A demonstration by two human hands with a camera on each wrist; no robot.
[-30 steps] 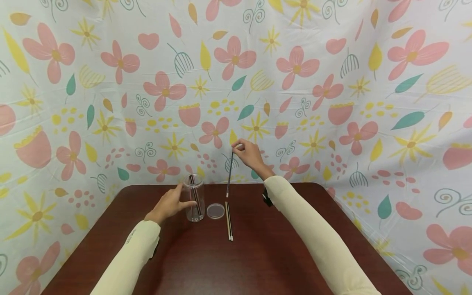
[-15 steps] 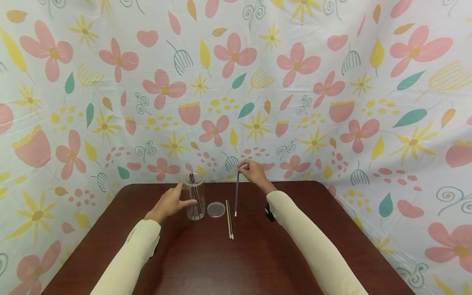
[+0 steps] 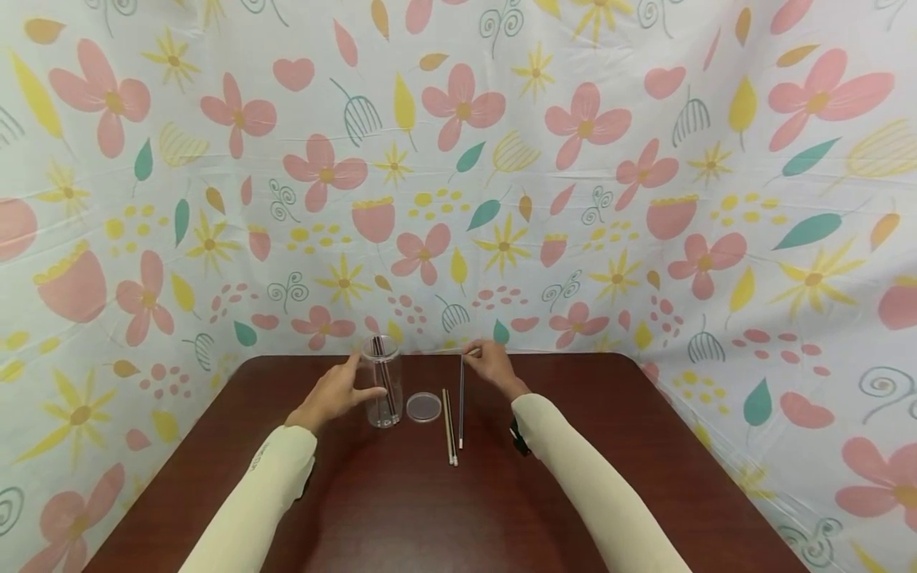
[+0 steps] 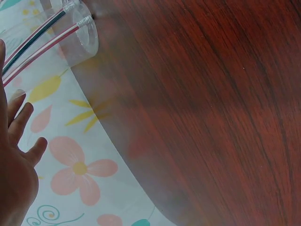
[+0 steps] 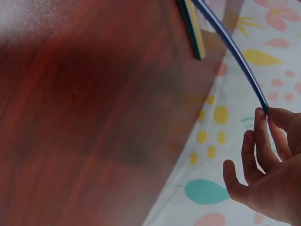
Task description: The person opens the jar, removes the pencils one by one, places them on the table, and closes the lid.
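Note:
My left hand point(image 3: 329, 396) holds a clear plastic jar point(image 3: 395, 386) by its left side, thumb across its front. Inside lean a few striped pencils point(image 4: 36, 37), eraser ends at the bottom, seen in the left wrist view. My right hand point(image 3: 493, 366) pinches a dark blue striped pencil point(image 5: 237, 54) by its upper end between thumb and fingertips. This pencil hangs almost upright, its white eraser end low over the table. Just left of it, two pencils point(image 3: 449, 426), one yellowish and one dark, lie side by side on the table.
A round clear lid point(image 3: 424, 407) lies flat between the jar and the lying pencils. The dark reddish-brown table point(image 3: 401, 509) ends at a back edge close behind the jar. A flower-printed cloth point(image 3: 458, 175) hangs behind and at both sides.
My right hand has come down and slightly right with the blue pencil, moving it from behind the lying pencils to their right side. The left hand and jar have stayed put.

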